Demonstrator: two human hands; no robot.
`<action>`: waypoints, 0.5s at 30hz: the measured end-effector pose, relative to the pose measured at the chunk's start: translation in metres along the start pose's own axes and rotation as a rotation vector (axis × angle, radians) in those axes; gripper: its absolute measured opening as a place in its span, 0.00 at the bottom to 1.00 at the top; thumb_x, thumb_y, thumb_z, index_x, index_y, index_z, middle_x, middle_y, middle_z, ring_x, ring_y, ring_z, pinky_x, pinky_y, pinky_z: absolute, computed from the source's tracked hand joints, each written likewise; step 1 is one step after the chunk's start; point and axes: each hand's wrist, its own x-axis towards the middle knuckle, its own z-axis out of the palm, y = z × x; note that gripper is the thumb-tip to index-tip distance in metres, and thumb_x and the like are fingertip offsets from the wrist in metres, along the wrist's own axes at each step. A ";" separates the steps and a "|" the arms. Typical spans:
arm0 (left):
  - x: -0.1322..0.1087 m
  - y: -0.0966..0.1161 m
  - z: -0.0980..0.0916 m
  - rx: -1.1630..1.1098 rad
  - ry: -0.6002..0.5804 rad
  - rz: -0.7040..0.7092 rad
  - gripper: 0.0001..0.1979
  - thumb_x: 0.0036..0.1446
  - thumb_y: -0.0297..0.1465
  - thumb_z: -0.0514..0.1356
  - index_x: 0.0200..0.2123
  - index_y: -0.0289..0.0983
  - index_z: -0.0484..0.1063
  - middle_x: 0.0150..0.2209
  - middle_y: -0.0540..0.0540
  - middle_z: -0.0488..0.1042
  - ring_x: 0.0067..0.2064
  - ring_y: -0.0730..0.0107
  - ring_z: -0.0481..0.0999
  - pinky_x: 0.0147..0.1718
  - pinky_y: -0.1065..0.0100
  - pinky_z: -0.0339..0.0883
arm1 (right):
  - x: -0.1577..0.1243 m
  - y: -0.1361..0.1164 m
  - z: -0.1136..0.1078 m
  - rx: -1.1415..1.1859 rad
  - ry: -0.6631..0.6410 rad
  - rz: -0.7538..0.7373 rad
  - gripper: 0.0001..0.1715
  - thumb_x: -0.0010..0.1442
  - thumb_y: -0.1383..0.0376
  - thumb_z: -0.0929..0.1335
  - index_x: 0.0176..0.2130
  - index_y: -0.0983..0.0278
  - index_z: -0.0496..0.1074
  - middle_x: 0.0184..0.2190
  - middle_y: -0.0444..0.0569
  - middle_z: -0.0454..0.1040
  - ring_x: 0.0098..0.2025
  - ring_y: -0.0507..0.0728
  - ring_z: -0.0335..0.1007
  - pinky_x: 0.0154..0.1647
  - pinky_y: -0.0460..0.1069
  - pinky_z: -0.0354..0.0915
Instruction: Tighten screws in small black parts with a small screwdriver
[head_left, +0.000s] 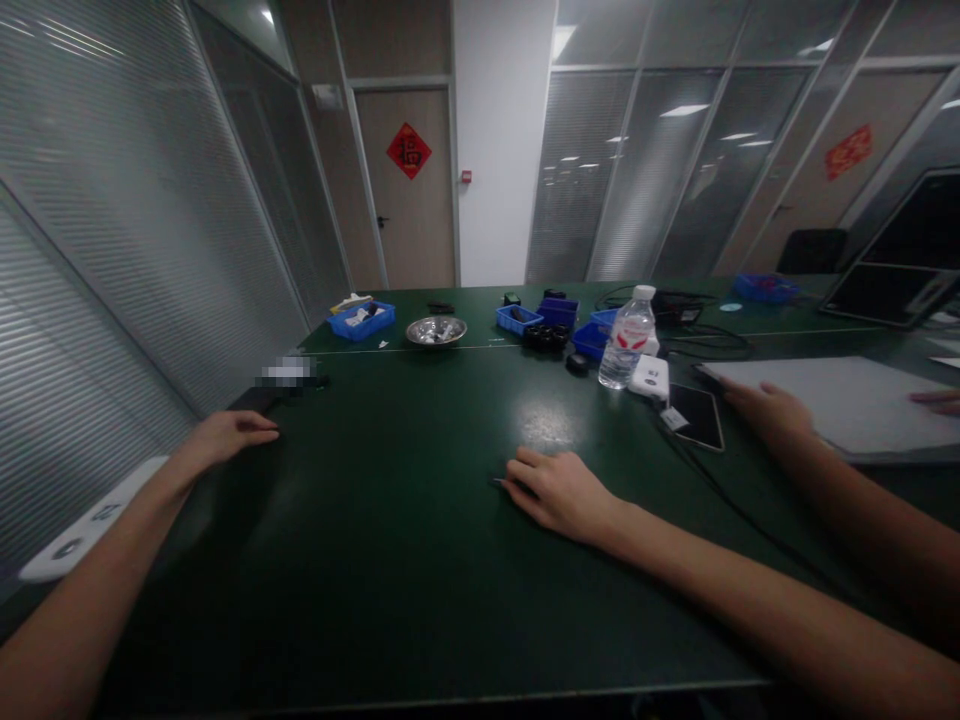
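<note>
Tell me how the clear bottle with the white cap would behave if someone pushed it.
The bottle would probably tip if pushed near the top, since it stands upright and is taller than wide. Once over, its rounded body might roll. Its glossy, clear sides may feel slippery.

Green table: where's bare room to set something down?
Biggest patch: the green table between the left hand and right hand, from the near edge up toward the metal bowl. Crowded: around the water bottle, with a blue bin, white device and dark tablet close by.
</note>
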 end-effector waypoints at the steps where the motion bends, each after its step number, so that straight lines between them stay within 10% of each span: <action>1: -0.002 0.003 0.001 -0.001 -0.007 0.020 0.19 0.52 0.43 0.68 0.42 0.37 0.81 0.45 0.45 0.83 0.45 0.58 0.80 0.45 0.67 0.69 | 0.000 0.000 0.000 -0.004 0.002 0.001 0.14 0.72 0.59 0.60 0.42 0.63 0.70 0.38 0.47 0.70 0.27 0.49 0.59 0.25 0.48 0.47; 15: -0.002 0.006 0.003 0.049 0.099 0.077 0.27 0.56 0.46 0.62 0.55 0.36 0.75 0.48 0.42 0.78 0.48 0.56 0.76 0.44 0.67 0.66 | 0.001 -0.001 -0.001 0.017 -0.005 -0.001 0.14 0.73 0.59 0.59 0.42 0.63 0.70 0.39 0.47 0.70 0.28 0.49 0.60 0.26 0.47 0.49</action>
